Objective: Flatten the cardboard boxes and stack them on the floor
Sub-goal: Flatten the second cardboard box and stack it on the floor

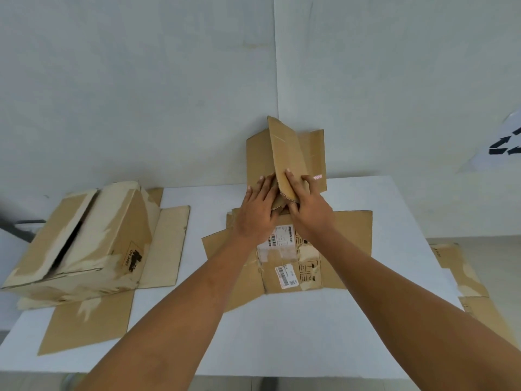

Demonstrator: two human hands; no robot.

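A brown cardboard box [290, 261] with shipping labels lies spread open on the white table [282, 334], its side flaps flat. Its far flaps [287, 153] stand up against the wall. My left hand [258, 213] presses on the far edge of the box at the base of those flaps. My right hand [306, 200] grips the lower end of the upright middle flap, thumb on its front face. A second box [84, 241], worn and torn, stands assembled at the table's left with its flaps splayed out beneath it.
A pale wall runs close behind the table. Flattened cardboard [462, 275] lies on the floor to the right of the table. A white sheet with black arrows [504, 145] hangs at the far right.
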